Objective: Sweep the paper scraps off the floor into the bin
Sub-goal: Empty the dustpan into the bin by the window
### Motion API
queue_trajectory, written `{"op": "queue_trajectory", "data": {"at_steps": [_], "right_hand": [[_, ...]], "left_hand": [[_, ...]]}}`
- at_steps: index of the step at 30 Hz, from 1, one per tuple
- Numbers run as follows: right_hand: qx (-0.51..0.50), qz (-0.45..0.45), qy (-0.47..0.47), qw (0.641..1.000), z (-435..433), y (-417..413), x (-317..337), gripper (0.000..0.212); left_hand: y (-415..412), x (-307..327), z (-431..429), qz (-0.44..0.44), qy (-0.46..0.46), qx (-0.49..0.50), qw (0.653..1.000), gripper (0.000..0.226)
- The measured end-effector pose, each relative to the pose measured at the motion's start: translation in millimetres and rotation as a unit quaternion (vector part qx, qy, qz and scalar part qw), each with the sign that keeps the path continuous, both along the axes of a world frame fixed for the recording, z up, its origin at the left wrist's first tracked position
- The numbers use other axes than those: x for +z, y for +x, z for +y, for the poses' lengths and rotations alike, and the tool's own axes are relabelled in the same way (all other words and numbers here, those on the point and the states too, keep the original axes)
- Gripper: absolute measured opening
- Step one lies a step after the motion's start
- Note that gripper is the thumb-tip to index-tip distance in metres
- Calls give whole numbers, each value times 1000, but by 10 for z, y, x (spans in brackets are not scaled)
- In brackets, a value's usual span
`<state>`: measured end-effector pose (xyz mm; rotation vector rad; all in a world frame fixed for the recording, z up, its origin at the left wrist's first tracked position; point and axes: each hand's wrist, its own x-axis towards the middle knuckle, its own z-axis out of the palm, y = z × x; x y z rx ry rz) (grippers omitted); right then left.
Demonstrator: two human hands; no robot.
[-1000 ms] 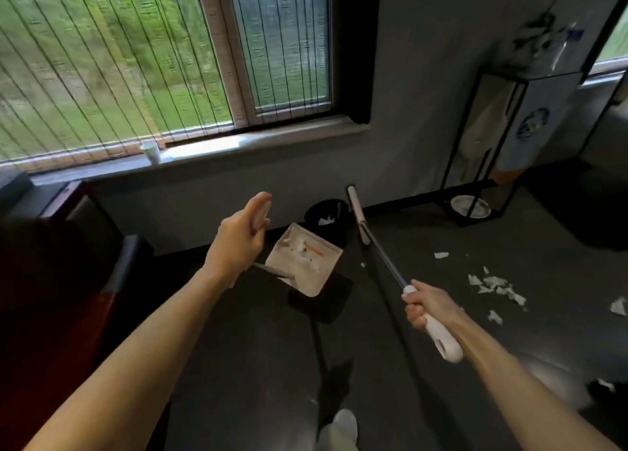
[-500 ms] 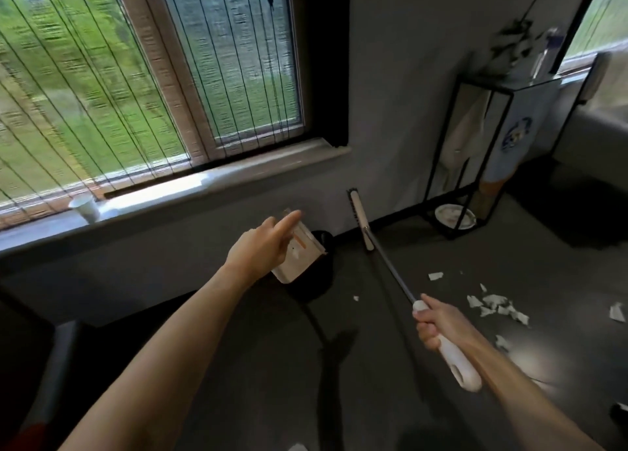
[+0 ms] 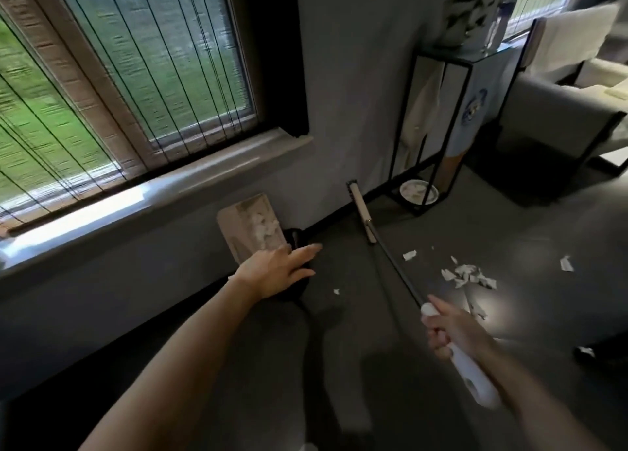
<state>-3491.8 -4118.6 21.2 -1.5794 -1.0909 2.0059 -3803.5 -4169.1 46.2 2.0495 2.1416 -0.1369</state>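
While the dustpan (image 3: 249, 226) is tipped up over the black bin (image 3: 297, 238) in the middle of the frame, a white clump of scraps sits inside the pan. I think this load is just now going into the bin, so the job looks about half done.

A lot is left on the floor. There is one pile of paper scraps (image 3: 469, 275) at the middle right. I count at least four loose bits apart from it: one near the broom's stick, one small bit just right of the bin, one far right, and one at the lower right edge.

The left hand (image 3: 277, 270) is over the bin, touching the low edge of the pan. Its fingers look stretched out, but the pan's handle is hidden under it, so I cannot tell if it holds anything. The right hand (image 3: 452, 331), lower right, has its fingers wrapped round the white handle of the broom (image 3: 397, 267).

There is one broom, one dustpan, one bin and two hands.
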Motion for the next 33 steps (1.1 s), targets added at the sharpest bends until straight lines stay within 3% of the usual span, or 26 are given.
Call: {"op": "queue_trajectory", "data": {"at_steps": [4,12,22,33], "right_hand": [[-17,8,-4,1000,61,-59,22,66],[-4,25,-7,1000,107,-75,29,68],[16,72,-16,997,127,-175,53,69],[31,126,-37,991,106,-212,127,66]], "left_hand": [[157,-124,62,-256,-1,121,959,80],[326,-285,48,-298,-92,172,935,72],[522,-362,-50,-129,-113,109,979,56],[719,-289,-261,-67,-128,69,987,48]]}}
